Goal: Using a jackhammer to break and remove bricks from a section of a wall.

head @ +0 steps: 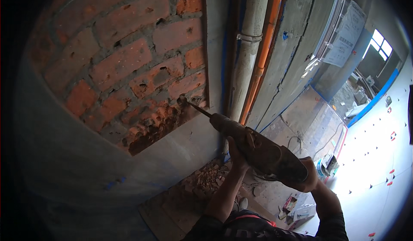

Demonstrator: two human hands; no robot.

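Note:
A dusty electric demolition hammer (264,150) slants across the middle of the view. Beneath its body, near the front, my left hand (238,154) supports it. My right hand (308,176) is closed around the rear handle. The tool's steel chisel bit (200,109) points up and left, its tip at a dark hollow in the exposed brick wall (121,60). Along the lower edge of the brickwork runs a rough, broken strip of brick (158,121), bordered by smooth grey plaster (180,137). Whether the tip presses on the brick cannot be told.
A pale vertical pipe (250,50) and an orange pipe (266,52) run beside the brick. Brick rubble (206,179) lies on the floor below. Farther right are a bucket (322,166), a cable (292,139), a small open box (289,204) and a white tiled surface (371,163).

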